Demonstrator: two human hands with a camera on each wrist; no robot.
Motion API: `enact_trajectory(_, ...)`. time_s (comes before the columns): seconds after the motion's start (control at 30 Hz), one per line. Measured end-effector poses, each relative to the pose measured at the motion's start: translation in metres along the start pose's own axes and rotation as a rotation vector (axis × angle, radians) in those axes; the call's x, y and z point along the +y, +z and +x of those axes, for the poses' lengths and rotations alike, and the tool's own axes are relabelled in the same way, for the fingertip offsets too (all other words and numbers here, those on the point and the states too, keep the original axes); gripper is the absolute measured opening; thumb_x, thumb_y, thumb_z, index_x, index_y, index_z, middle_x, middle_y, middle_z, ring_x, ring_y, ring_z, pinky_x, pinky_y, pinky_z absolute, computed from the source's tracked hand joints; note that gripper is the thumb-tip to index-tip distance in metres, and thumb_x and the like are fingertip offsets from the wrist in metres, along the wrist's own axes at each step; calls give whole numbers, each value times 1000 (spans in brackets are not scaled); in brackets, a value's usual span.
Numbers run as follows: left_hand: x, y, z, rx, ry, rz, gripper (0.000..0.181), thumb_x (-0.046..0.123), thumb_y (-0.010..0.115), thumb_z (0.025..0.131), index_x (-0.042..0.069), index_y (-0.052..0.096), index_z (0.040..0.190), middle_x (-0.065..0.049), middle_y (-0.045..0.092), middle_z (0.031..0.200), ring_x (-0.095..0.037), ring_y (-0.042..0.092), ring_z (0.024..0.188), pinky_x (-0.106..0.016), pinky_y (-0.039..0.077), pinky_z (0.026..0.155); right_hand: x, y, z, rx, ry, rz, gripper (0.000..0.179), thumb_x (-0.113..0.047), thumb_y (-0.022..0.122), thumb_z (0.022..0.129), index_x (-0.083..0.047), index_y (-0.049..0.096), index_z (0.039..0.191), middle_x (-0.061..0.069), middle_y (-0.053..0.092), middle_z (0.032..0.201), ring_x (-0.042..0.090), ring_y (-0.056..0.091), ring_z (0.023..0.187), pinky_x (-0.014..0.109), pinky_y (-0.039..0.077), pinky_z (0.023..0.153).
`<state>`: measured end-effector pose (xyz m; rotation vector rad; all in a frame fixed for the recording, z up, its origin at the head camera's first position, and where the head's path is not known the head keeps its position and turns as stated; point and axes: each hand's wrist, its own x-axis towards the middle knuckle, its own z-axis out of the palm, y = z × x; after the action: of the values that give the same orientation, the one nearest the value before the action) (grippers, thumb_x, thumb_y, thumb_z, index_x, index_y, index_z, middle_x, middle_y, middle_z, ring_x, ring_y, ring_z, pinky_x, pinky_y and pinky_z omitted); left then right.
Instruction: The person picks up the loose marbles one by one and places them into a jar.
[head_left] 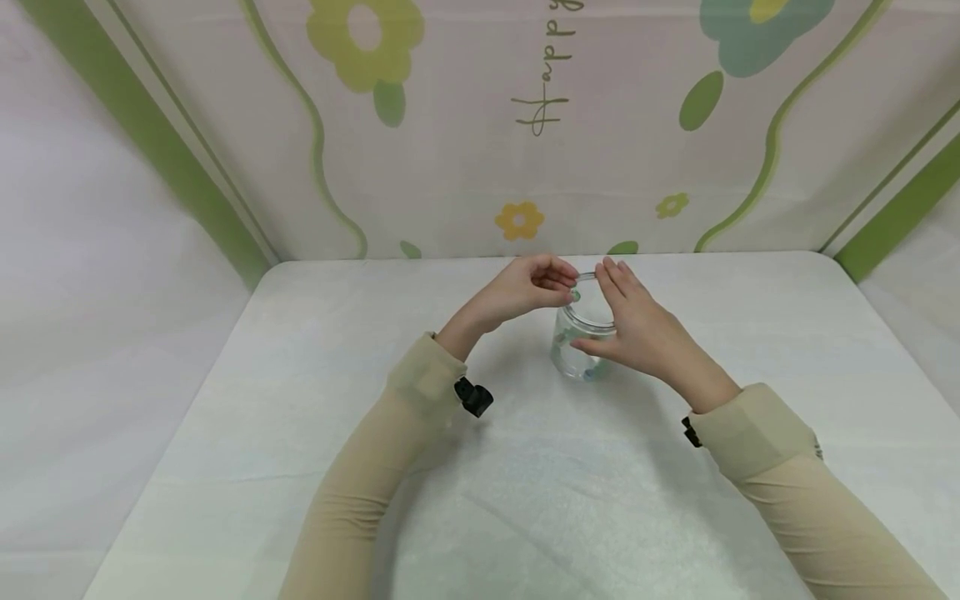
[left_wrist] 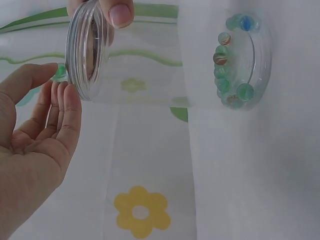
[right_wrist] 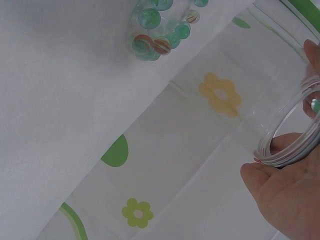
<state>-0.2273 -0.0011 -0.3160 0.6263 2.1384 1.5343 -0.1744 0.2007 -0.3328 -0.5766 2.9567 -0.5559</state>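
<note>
A clear jar (head_left: pixel 577 367) stands upright on the white table, with several marbles (left_wrist: pixel 221 72) lying at its bottom. They are mostly green and blue, some with brown-red swirls. At the jar's mouth my left hand (head_left: pixel 528 287) pinches a green marble (head_left: pixel 575 295) between thumb and fingertips, beside the rim (head_left: pixel 596 323). My right hand (head_left: pixel 645 329) holds the jar near its rim from the right, thumb on the near side and fingers reaching to the far side. In the right wrist view, the marble (right_wrist: pixel 315 105) shows by the jar's mouth.
The white-covered table (head_left: pixel 300 433) extends around the jar. Behind its far edge hangs a curtain (head_left: pixel 450 167) printed with flowers and green lines. A small black device (head_left: pixel 474 397) is strapped at the left cuff.
</note>
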Motion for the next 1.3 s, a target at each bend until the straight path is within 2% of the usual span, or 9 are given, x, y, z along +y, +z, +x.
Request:
enact_trajectory(0.3,-6,-1,-2,30,-11,-65,36,8,62,92,2,54,127,-14,59,124,-21,58,111,-27,53,96,0,2,0,-5,7,10,104,-45,70,83,4,9,151,21,5,160,36,1,149,63,25,113)
enact_trajectory(0.57,-17,-9,-3,159,-59,-170,32,9,58,94,3,55,126,-14,59,121,-25,58,113,-39,51,102,2,2,0,-1,16,11,105,-46,71,82,3,9,152,21,5,160,36,2,149,63,23,114)
enact_trajectory(0.7,-22,-14,-4,228,-90,-175,32,11,60,94,4,56,125,-11,59,115,-28,58,112,-34,53,98,3,2,-1,-4,21,15,105,-46,70,82,3,8,152,21,5,161,35,1,149,63,22,115)
enact_trajectory(0.93,-29,-23,-7,330,-139,-231,36,9,59,94,3,54,129,-15,57,126,-26,57,113,-33,53,98,6,2,-2,5,17,23,109,-50,71,81,3,7,151,20,3,161,36,1,149,62,21,115)
enact_trajectory(1.13,-38,-33,-11,412,-189,-259,37,7,57,95,2,52,131,-17,55,130,-20,57,107,-35,52,100,12,6,-2,19,15,125,108,-53,68,83,1,5,152,16,0,162,33,-5,150,61,15,118)
enact_trajectory(1.3,-49,-45,-15,473,-217,-245,39,6,54,95,0,50,133,-18,54,131,-22,55,109,-40,49,104,16,12,-2,58,18,247,99,-51,64,87,-5,8,154,8,-1,163,27,-10,150,64,10,118)
